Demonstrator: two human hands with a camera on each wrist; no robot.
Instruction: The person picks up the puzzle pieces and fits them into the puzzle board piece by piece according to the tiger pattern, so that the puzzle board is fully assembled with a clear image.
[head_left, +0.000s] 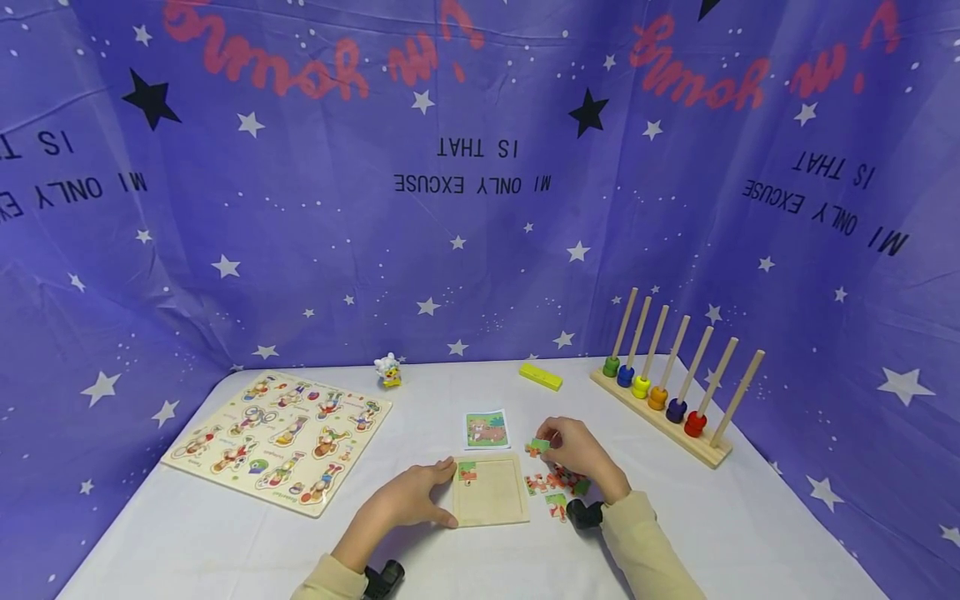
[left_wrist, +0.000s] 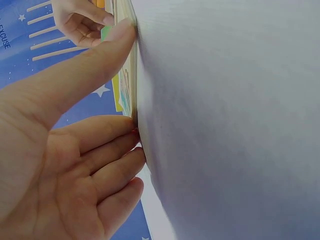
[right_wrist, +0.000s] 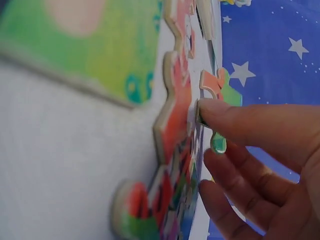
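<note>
My left hand (head_left: 411, 493) rests at the left edge of a square wooden puzzle tray (head_left: 491, 515), thumb by the near corner and fingers by the far one. Those fingers (left_wrist: 112, 172) look fairly straight in the left wrist view. One green and red jigsaw piece (head_left: 467, 472) lies in the tray's far left corner. Right of the tray, my right hand (head_left: 576, 450) pinches another green and red jigsaw piece (right_wrist: 231, 95) between thumb and fingers. Loose puzzle pieces (head_left: 542, 483) lie under and beside that hand, partly hidden. A bear picture card (head_left: 486, 431) lies behind the tray.
A large wooden board of printed figures (head_left: 277, 442) lies at left. At right stands a wooden rack of pegs (head_left: 667, 408) with coloured rings. A small white and yellow toy (head_left: 388, 370) and a yellow block (head_left: 541, 377) are near the table's back edge.
</note>
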